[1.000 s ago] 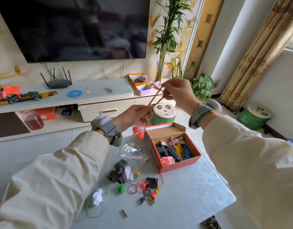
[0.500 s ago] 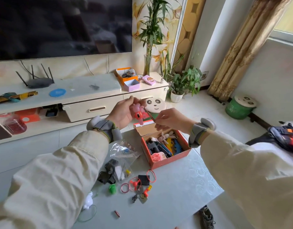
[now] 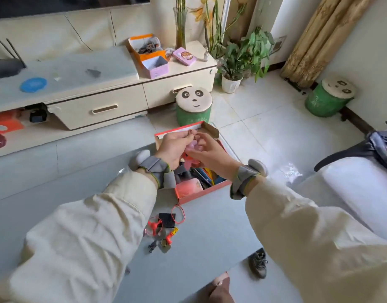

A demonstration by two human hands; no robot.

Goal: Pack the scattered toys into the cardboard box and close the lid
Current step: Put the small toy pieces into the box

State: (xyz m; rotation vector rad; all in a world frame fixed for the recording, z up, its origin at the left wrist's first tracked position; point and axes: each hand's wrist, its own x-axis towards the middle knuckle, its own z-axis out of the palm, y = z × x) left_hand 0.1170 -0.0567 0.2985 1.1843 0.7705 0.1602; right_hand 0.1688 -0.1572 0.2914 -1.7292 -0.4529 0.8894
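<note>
Both hands are mid-frame, over the open cardboard box (image 3: pixel 201 194). L hand (image 3: pixel 174 147) pinches the thin dark cord (image 3: pixel 190 132) at its fingertips. R hand (image 3: pixel 211 155) has its fingers curled round the pink toy (image 3: pixel 192 148), tho blur makes the exact grip hard to read. The toy hangs just above the box contents, not yet set down. The box is already fairly full, and its lid (image 3: pixel 179 129) stands up behind the hands.

Risks, imo:
- The cord could spring loose on release and trail over the box rim, so the lid would catch on it at closing.
- The toy may sit proud on the pile and stop the lid going flat. It prob needs pushing into a gap.
- My L sleeve (image 3: pixel 89 226) covers the lower left of the table (image 3: pixel 210 237). Anything under it could get swept off, or missed, when I pull back.
- The small bits at lower centre, i.e. the black square (image 3: pixel 167 220), red ring (image 3: pixel 177 212) and red propeller (image 3: pixel 154 226), are still unpacked and easy to overlook.

Vs 0.5 s ago: the hands have dropped from in front of the cabinet drawer to over the box and closed up to each other. At 1 s ago the cord was stretched btwn hands held well apart. The view has tilted down, so the TV is nearly out of frame, and the plastic bag and green and white toys are now hidden behind the sleeve.
</note>
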